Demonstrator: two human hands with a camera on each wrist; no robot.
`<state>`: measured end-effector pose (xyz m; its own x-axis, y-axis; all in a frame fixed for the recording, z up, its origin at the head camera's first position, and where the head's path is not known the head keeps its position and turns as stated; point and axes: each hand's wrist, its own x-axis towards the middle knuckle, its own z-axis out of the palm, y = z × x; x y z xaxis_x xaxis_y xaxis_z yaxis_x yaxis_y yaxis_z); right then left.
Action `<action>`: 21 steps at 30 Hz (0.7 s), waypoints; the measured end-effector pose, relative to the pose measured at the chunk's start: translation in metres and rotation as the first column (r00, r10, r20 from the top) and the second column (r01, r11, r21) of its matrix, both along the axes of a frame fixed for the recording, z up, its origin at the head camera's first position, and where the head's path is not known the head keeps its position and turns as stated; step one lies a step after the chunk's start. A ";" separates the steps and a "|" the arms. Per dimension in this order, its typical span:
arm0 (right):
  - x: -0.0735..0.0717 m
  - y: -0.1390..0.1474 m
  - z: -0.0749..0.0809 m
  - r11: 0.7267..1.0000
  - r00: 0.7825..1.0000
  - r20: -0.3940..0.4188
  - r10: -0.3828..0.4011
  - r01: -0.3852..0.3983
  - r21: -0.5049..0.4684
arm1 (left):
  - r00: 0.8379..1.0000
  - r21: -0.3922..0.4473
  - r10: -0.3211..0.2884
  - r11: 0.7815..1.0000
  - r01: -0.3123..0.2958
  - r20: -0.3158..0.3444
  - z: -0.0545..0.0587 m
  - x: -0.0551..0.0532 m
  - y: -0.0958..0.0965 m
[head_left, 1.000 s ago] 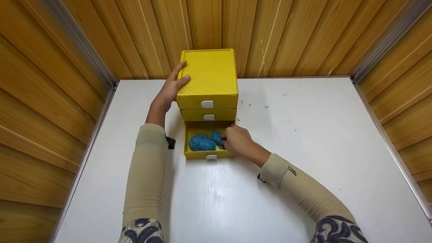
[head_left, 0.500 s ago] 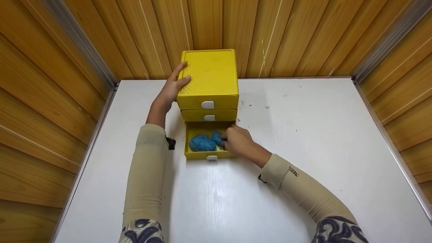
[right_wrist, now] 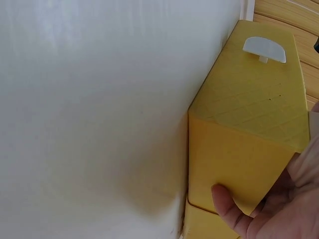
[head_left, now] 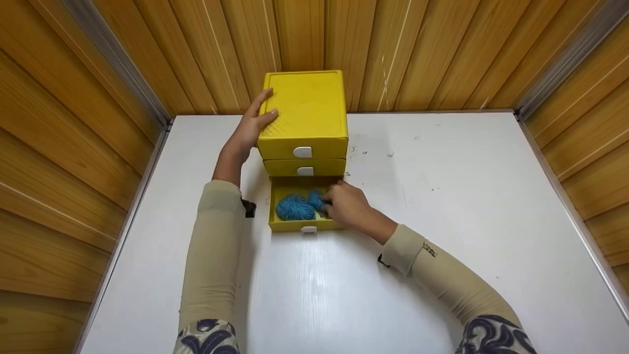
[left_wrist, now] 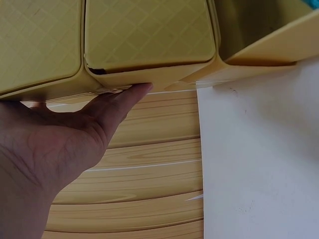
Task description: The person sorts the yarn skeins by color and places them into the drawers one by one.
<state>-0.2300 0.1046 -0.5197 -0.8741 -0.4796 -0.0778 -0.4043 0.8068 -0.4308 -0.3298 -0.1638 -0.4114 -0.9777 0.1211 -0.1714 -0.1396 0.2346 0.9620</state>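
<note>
A yellow drawer unit (head_left: 305, 103) stands against the back wall, its bottom drawer (head_left: 290, 226) pulled out. Inside lie a larger blue yarn ball (head_left: 295, 207) and a smaller blue yarn bundle (head_left: 315, 198). My left hand (head_left: 247, 130) rests on the unit's left side and top edge, fingers mostly straight. My right hand (head_left: 348, 204) grips the drawer's right wall; the right wrist view has its thumb (right_wrist: 227, 204) on the outer face. Its other fingers reach over the rim beside the smaller bundle, partly hidden.
Above the pulled-out drawer, the two upper drawers with white tabs (head_left: 302, 152) are closed. The white table (head_left: 442, 206) extends around the unit. Wood-patterned panels (head_left: 432, 54) enclose the back and sides.
</note>
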 end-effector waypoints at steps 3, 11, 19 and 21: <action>0.000 0.001 -0.001 1.000 1.000 -0.001 -0.005 0.005 -0.014 | 1.000 -0.001 0.001 1.000 -0.001 0.005 0.000 0.000 -0.001; 0.001 0.005 -0.002 0.999 0.997 -0.064 0.034 -0.036 -0.024 | 1.000 -0.003 -0.001 1.000 0.001 0.016 -0.002 -0.001 -0.001; 0.009 0.014 0.005 0.996 0.968 -0.249 0.031 -0.051 -0.077 | 1.000 -0.003 -0.003 1.000 0.003 0.010 -0.001 -0.004 0.001; 0.013 0.017 0.006 0.992 0.950 -0.311 0.024 -0.062 -0.112 | 1.000 -0.005 -0.003 1.000 0.003 0.009 0.000 -0.005 0.001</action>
